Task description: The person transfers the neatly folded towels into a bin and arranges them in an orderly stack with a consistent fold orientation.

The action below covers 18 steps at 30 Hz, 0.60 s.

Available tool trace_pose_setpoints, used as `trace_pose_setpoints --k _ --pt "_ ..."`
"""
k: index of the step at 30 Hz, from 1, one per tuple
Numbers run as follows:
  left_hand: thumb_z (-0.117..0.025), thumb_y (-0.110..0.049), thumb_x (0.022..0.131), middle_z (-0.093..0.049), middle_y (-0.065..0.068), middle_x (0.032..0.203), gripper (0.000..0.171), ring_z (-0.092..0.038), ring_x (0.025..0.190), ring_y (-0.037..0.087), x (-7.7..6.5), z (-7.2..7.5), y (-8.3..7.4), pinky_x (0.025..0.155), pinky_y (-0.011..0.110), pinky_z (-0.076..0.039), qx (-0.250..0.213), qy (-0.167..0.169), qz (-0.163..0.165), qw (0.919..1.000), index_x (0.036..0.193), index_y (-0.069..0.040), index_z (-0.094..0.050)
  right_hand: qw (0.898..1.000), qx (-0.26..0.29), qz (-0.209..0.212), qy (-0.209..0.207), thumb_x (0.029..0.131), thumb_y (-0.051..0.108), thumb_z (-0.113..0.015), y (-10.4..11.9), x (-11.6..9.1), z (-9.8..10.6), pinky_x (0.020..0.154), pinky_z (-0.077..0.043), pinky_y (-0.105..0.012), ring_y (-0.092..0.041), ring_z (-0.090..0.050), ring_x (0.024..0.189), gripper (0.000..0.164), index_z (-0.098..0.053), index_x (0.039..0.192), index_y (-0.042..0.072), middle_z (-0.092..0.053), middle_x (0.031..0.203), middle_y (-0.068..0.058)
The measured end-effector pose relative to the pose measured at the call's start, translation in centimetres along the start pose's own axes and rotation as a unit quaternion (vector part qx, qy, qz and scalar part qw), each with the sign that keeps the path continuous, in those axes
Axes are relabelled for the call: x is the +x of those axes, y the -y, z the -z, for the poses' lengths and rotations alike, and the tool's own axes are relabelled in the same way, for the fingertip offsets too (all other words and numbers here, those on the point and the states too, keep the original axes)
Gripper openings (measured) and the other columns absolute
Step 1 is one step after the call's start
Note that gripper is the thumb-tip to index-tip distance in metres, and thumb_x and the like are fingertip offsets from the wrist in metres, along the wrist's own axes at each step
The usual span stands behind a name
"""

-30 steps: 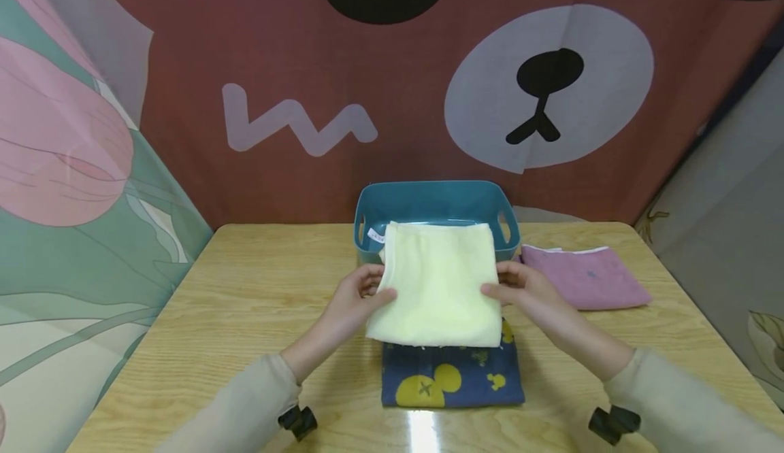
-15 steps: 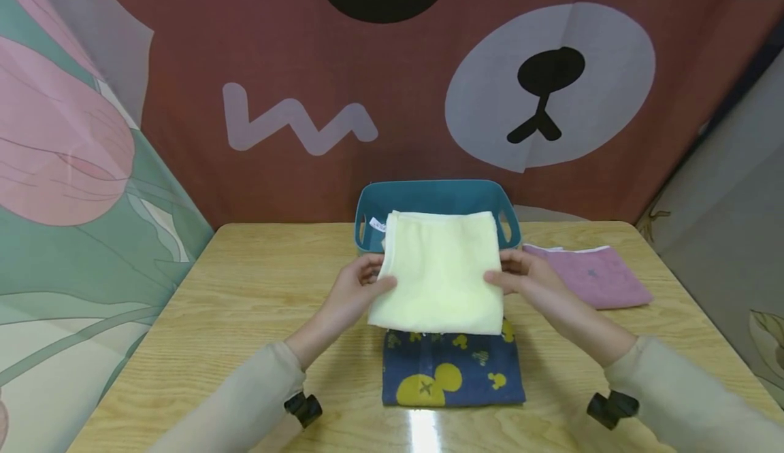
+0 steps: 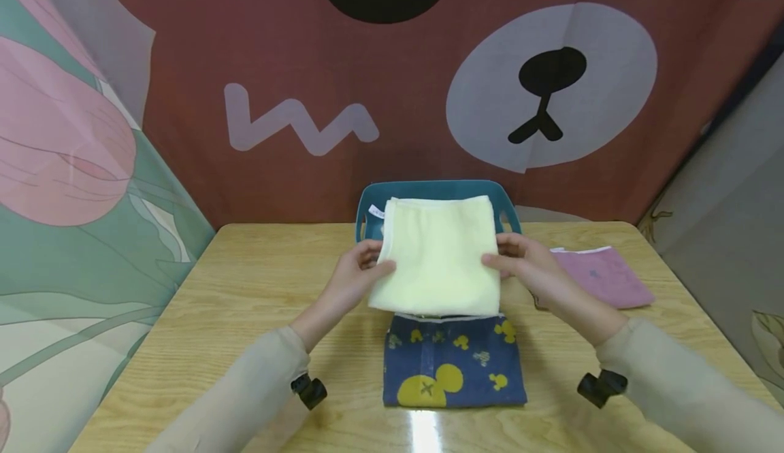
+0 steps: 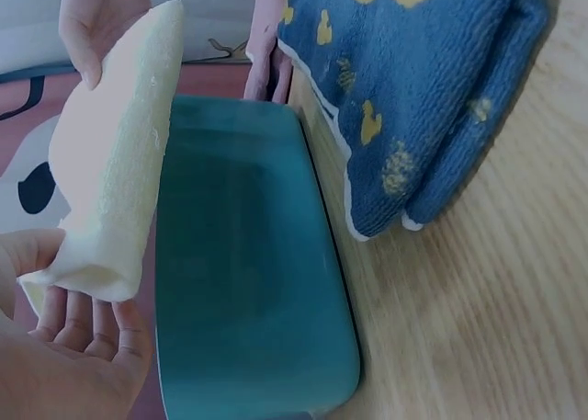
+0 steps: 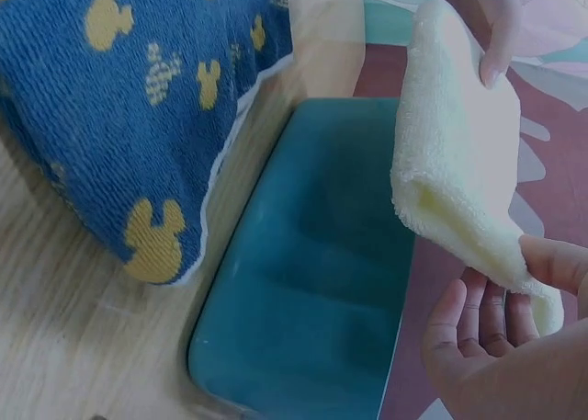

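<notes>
A folded pale yellow towel [image 3: 439, 259] is held up in front of the teal basket [image 3: 437, 189], overlapping it in the head view. My left hand [image 3: 355, 273] pinches its left edge, thumb on the near face and fingers behind. On the opposite edge my right hand [image 3: 528, 259] grips in the same way. Both wrist views show the towel [image 4: 115, 153] raised beside the basket [image 5: 303, 282], with its folded layers visible at the bottom edge. Below it on the table lies a folded navy towel [image 3: 453, 364] with yellow mouse-head prints.
A folded pink towel [image 3: 603, 277] lies right of the basket, partly behind my right forearm. The wooden table [image 3: 257, 290] ends at a brown curtain [image 3: 294, 188] with a bear print. A white tag [image 3: 376, 212] shows at the basket's left inside.
Both hands have carried the yellow towel up and away from me, further over the basket. More of the navy towel now shows beneath it.
</notes>
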<state>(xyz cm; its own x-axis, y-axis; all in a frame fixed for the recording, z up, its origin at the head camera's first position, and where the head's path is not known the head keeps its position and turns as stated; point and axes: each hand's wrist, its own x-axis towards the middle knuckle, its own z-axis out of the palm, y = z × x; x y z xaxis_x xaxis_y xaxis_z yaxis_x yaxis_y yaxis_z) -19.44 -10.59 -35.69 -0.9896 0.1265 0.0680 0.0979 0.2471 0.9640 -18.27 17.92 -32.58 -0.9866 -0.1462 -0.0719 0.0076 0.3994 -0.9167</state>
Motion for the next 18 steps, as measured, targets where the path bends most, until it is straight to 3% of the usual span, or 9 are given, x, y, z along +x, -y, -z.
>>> trace_pose_setpoints --k 5,18 --pt "-0.069 -0.007 0.092 -0.068 0.017 0.116 0.034 -0.062 0.096 0.025 0.6 0.0 -0.4 0.080 0.034 -0.055 0.004 -0.002 -0.010 0.9999 0.124 0.002 -0.061 1.000 0.004 0.004 -0.004 0.097 0.024 -0.064 0.3 0.5 0.4 0.079 -0.053 -0.028 -0.018 -0.058 0.100 0.056 -0.045 0.140 -0.006 -0.056 0.129 -0.022" --pt "-0.069 -0.006 0.092 -0.068 0.018 0.116 0.035 -0.060 0.094 0.023 1.9 -0.1 -0.9 0.078 0.029 -0.051 0.003 -0.011 -0.019 0.9998 0.125 0.002 -0.061 1.000 -0.012 -0.017 -0.002 0.098 0.028 -0.063 0.9 2.3 1.0 0.082 -0.050 -0.030 -0.025 -0.055 0.105 0.055 -0.046 0.141 -0.002 -0.053 0.134 -0.020"
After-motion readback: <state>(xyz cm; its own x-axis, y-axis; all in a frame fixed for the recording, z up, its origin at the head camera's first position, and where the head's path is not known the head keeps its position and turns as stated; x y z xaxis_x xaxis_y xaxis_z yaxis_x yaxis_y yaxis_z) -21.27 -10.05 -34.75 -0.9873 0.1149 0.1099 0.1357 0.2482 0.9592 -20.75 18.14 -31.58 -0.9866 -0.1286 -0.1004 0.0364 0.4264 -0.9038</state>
